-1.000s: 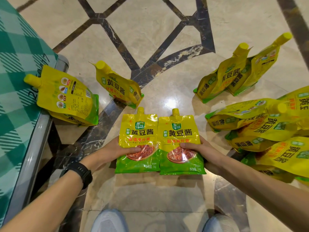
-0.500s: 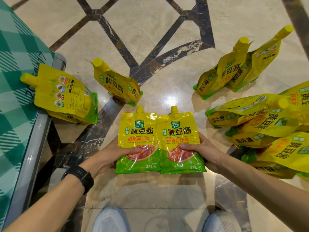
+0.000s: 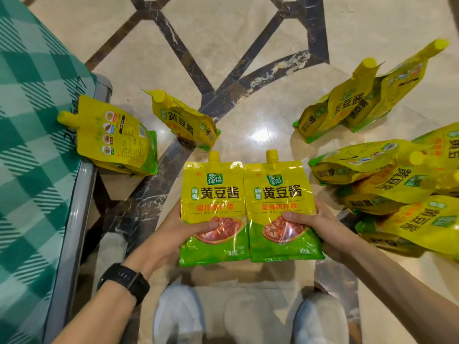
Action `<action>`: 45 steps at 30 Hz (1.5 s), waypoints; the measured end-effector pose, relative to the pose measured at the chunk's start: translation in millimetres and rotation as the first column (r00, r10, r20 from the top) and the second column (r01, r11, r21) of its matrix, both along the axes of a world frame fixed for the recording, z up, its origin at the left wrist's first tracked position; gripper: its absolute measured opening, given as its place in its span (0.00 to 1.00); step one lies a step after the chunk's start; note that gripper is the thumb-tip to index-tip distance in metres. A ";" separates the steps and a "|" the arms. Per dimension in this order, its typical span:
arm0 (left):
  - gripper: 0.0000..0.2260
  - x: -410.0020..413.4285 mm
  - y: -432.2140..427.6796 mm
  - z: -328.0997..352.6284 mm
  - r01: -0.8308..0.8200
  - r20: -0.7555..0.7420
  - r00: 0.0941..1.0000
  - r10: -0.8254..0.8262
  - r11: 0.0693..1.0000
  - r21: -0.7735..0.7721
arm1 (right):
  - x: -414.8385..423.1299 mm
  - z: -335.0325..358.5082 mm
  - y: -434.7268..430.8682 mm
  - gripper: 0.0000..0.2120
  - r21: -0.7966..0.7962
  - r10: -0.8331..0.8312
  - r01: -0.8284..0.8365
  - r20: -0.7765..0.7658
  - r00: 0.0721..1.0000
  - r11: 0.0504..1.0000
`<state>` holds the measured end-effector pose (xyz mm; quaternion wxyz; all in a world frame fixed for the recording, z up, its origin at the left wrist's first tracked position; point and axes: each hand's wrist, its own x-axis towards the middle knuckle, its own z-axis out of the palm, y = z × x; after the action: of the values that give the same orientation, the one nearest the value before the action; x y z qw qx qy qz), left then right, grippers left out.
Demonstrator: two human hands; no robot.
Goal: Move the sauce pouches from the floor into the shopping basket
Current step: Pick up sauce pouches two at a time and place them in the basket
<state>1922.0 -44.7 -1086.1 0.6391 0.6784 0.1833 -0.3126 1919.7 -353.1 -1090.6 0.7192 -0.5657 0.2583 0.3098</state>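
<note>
Two sauce pouches are in hand, side by side, spouts pointing to twelve o'clock: the left hand [image 3: 173, 234] grips the left pouch [image 3: 213, 209] and the right hand [image 3: 320, 227] grips the right pouch [image 3: 278, 209]. On each hand the fingers are closed round the pouch's outer edge, thumb pressed across the printed front. Both pouches look lifted clear of the floor [image 3: 248, 33], above the person's shoes.

No shopping basket can be made out with certainty. At nine o'clock a green checked cloth [image 3: 29, 145] with a grey metal rim [image 3: 74, 207] may belong to it, but that is a guess. One pouch [image 3: 116, 140] leans on that rim, and another [image 3: 186, 120] sits just beside it at eleven o'clock.

Plenty is left, by the look of it: a leaning pair [image 3: 352, 108] at two o'clock and a heap [image 3: 397, 189] at three o'clock lie on the floor. I judge the task to be at an early or middle stage, with these two pouches not yet delivered.
</note>
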 end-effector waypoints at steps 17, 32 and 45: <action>0.44 -54.1 0.9 411.7 0.004 -0.065 0.998 -0.002 1.000 0.027 | -63.2 406.3 4.5 0.44 0.067 -0.100 0.106 -0.091 0.991 0.992; 0.51 -86.9 -54.7 791.9 0.011 0.133 0.991 0.004 0.994 -0.108 | -119.8 792.7 -51.9 0.49 0.036 -0.200 0.196 0.130 0.971 0.980; 0.50 -27.3 -57.1 831.3 0.318 0.251 0.930 -0.267 0.928 -0.193 | -169.0 848.1 -21.2 0.49 -0.033 -0.534 0.554 0.221 0.816 0.832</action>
<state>1894.7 -101.8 -254.9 0.6755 0.6500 -0.0300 -0.3468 1750.7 -374.3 -242.6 0.7722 -0.5305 0.3492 0.0192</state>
